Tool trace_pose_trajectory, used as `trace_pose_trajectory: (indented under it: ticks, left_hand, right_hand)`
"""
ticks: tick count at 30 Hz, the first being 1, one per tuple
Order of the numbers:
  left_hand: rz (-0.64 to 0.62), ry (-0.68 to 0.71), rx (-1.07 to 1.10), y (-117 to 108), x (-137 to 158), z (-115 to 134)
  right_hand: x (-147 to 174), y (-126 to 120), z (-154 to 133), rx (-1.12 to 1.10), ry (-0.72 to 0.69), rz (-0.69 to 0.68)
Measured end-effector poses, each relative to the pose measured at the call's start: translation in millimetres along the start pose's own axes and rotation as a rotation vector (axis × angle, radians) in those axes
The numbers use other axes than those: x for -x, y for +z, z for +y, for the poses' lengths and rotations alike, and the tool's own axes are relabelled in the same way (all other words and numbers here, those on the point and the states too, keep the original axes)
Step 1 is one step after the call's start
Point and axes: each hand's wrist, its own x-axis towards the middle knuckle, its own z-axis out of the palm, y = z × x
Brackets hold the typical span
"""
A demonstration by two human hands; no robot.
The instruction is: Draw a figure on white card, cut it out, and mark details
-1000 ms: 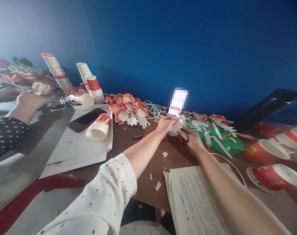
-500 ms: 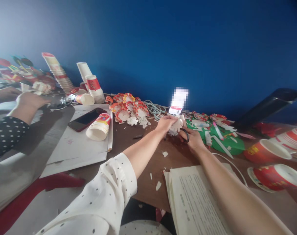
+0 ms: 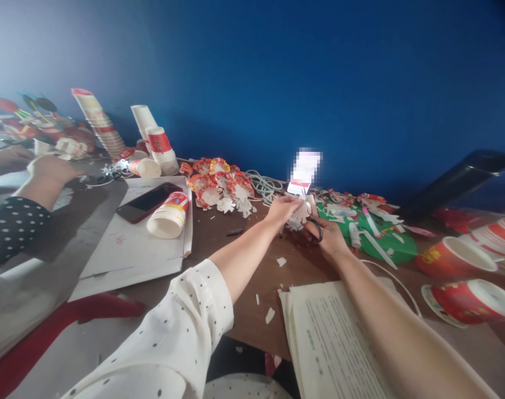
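Note:
Near the far side of the brown table, my left hand (image 3: 283, 211) pinches a white paper cutout (image 3: 304, 209) with a notched edge. My right hand (image 3: 329, 235) is closed on a pair of scissors (image 3: 317, 228); a black handle loop shows by its fingers, while the blades are mostly hidden behind the paper. The two hands are close together, the paper between them. Just behind stands a lit phone screen (image 3: 305, 172), blurred out. Left of my hands lies a heap of red and white cut paper-cup pieces (image 3: 221, 185).
Paper cups (image 3: 167, 216) and a dark phone (image 3: 146, 202) rest on white sheets at left. A green sheet (image 3: 385, 246) holds markers and scraps. Printed pages (image 3: 331, 327) lie in front, cups (image 3: 455, 256) at right. Another person's hands (image 3: 48, 174) work at far left.
Almost nothing differs. The paper cutout between my hands has shifted very slightly; both hands keep their places and their hold.

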Motion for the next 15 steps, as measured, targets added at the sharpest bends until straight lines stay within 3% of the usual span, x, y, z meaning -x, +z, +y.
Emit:
trace_pose_trajectory:
  ticks: [15]
  left_hand:
    - [-0.005,0.002,0.009,-0.1,1.3,1.0]
  right_hand:
    - [-0.1,0.5,1.0,0.059,-0.016,0.016]
